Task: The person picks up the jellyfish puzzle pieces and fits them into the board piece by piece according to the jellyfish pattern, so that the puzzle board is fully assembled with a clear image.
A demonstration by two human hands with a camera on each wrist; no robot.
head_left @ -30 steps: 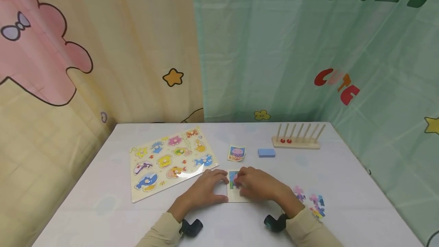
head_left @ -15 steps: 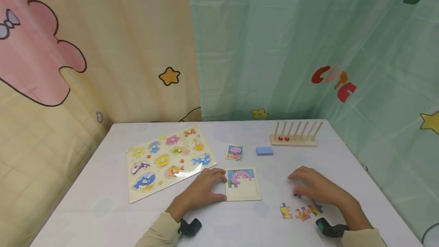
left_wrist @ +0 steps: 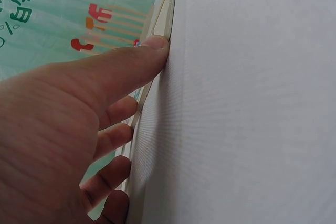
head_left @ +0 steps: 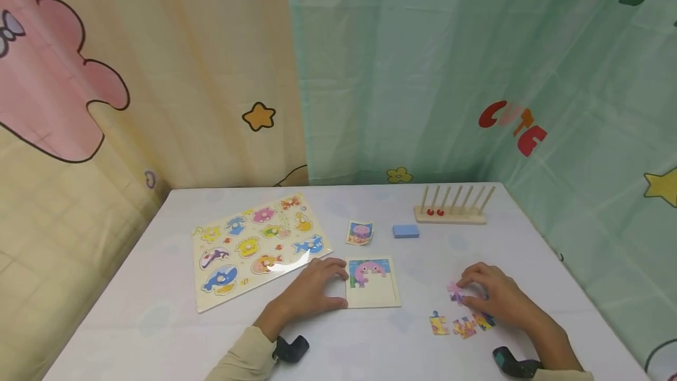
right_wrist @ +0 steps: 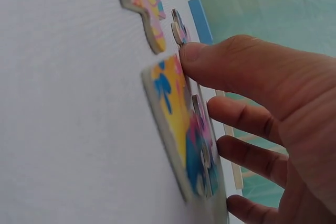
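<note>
A square puzzle board (head_left: 372, 297) lies on the white table, its upper part filled with pink character pieces and its lower part bare. Against the board's left edge rest the thumb and fingertips of my left hand (head_left: 309, 290); the thumb (left_wrist: 152, 45) touches the edge in the left wrist view. To the right, my right hand (head_left: 502, 296) reaches down over loose jigsaw pieces. Its thumb and index finger lie at a pink jigsaw piece (head_left: 455, 291); a firm grip is not visible. Yellow jigsaw pieces (head_left: 438, 324) lie nearer me, and one yellow and blue piece (right_wrist: 170, 108) shows below the thumb.
Left of the puzzle board lies a large sea-animal peg puzzle (head_left: 240, 278). Behind it are a small picture card (head_left: 359, 233), a blue block (head_left: 405, 231) and a wooden peg rack (head_left: 455, 219) with red beads. Printed curtains (head_left: 396, 75) hang behind the table.
My right hand has left the puzzle board and moved right to the loose pieces, then settled lower among them. More of the board is uncovered. My left hand keeps its place at the board's edge.
</note>
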